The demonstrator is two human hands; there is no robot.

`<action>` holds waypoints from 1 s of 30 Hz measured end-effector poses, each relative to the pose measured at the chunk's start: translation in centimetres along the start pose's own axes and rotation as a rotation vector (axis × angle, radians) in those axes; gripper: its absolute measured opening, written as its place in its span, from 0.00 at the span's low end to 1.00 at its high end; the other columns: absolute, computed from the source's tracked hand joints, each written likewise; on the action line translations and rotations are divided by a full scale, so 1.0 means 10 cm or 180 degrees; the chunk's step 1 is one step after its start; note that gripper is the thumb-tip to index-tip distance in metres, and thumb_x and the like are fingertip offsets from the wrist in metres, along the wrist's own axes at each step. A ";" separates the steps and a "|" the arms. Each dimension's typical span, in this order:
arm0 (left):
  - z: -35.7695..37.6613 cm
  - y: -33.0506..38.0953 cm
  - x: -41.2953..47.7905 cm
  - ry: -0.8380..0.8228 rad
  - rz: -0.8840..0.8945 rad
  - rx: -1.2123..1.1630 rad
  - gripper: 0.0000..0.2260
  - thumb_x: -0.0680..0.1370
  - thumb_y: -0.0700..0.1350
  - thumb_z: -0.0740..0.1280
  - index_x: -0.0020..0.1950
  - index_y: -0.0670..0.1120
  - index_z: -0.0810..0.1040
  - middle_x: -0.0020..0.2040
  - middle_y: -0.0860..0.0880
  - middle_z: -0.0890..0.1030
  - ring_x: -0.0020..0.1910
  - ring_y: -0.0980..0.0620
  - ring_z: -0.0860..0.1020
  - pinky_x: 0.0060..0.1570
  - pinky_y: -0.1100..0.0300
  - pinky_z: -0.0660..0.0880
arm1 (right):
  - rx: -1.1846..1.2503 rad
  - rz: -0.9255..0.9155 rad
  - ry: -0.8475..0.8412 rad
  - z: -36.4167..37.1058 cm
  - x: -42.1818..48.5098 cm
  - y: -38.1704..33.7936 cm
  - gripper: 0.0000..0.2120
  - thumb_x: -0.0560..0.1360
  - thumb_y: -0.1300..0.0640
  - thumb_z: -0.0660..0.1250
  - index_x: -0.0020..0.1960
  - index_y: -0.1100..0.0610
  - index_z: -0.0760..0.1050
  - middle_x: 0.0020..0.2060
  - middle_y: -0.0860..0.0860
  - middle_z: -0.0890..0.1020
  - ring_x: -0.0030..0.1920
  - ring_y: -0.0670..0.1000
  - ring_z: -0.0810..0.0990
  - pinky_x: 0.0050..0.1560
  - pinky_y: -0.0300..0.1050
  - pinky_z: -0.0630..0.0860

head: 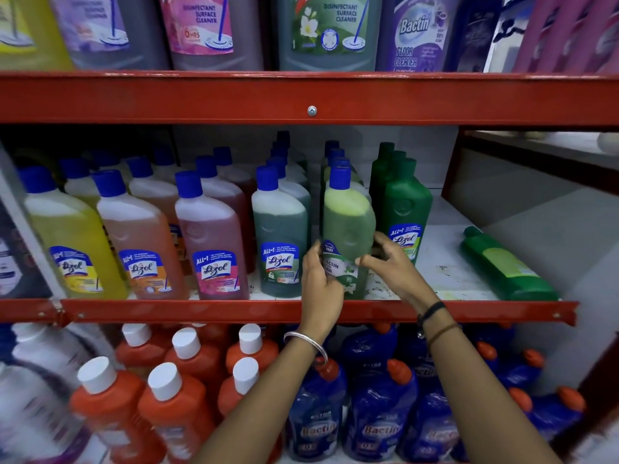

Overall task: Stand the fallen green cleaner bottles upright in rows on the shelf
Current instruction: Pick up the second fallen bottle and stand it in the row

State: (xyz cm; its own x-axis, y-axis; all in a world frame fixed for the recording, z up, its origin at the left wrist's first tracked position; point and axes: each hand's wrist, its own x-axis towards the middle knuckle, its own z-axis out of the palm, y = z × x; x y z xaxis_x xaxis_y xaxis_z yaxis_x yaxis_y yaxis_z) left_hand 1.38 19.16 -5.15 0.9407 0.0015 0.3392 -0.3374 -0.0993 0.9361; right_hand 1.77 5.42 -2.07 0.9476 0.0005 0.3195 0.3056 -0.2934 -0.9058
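Note:
A light green cleaner bottle [348, 222] with a blue cap stands upright at the front of the middle shelf [301, 311]. My left hand [320, 279] grips its lower left side over the label. My right hand [390, 264] holds its lower right side. Behind it runs a row of similar blue-capped bottles [335, 159]. To its right stands a row of opaque dark green bottles [407, 209]. One opaque green bottle [505, 266] lies on its side at the shelf's right end, cap pointing back left.
Left of my hands stand rows of dark green [279, 229], pink [211, 242], orange [140, 242] and yellow [72, 242] bottles. Bare white shelf [445, 266] shows between the dark green row and the fallen bottle. Red and blue bottles fill the shelf below.

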 end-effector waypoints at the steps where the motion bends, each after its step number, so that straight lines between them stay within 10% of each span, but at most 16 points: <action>1: 0.02 0.01 -0.02 0.0023 -0.0003 0.0067 0.31 0.68 0.28 0.55 0.71 0.45 0.60 0.69 0.44 0.67 0.67 0.47 0.69 0.68 0.49 0.68 | -0.0006 -0.0001 -0.0022 -0.02 0.01 0.00 0.17 0.72 0.68 0.66 0.59 0.57 0.72 0.50 0.49 0.80 0.48 0.43 0.80 0.47 0.31 0.77; 17: 0.44 0.30 -0.33 0.0636 0.0748 0.0415 0.26 0.67 0.30 0.57 0.64 0.44 0.65 0.66 0.46 0.63 0.66 0.54 0.61 0.67 0.60 0.58 | -0.0577 -0.0134 0.0563 -0.31 -0.17 0.04 0.19 0.74 0.57 0.68 0.63 0.58 0.72 0.54 0.48 0.80 0.52 0.47 0.80 0.50 0.33 0.74; 22: 0.99 0.43 -0.28 -0.0066 0.1018 0.0339 0.18 0.70 0.32 0.60 0.58 0.45 0.69 0.62 0.47 0.68 0.64 0.52 0.64 0.64 0.66 0.61 | -0.0992 -0.0207 0.1401 -1.04 -0.27 0.15 0.09 0.74 0.62 0.66 0.54 0.62 0.76 0.43 0.51 0.82 0.40 0.41 0.79 0.40 0.26 0.71; 30: 2.17 0.38 0.06 -0.1574 -0.0195 0.0934 0.19 0.76 0.44 0.63 0.61 0.33 0.66 0.62 0.33 0.71 0.62 0.37 0.71 0.63 0.48 0.69 | -0.2649 0.1962 0.1547 -2.07 -0.27 0.63 0.21 0.79 0.53 0.54 0.64 0.67 0.68 0.63 0.71 0.70 0.64 0.69 0.69 0.65 0.57 0.67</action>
State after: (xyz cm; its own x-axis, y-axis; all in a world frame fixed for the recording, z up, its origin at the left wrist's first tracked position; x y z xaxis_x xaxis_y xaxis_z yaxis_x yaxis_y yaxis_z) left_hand 1.39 -2.80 -3.46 0.8866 -0.4423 0.1354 -0.3243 -0.3856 0.8638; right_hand -0.74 -16.23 -2.90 0.7231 -0.6798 0.1227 -0.5269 -0.6576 -0.5384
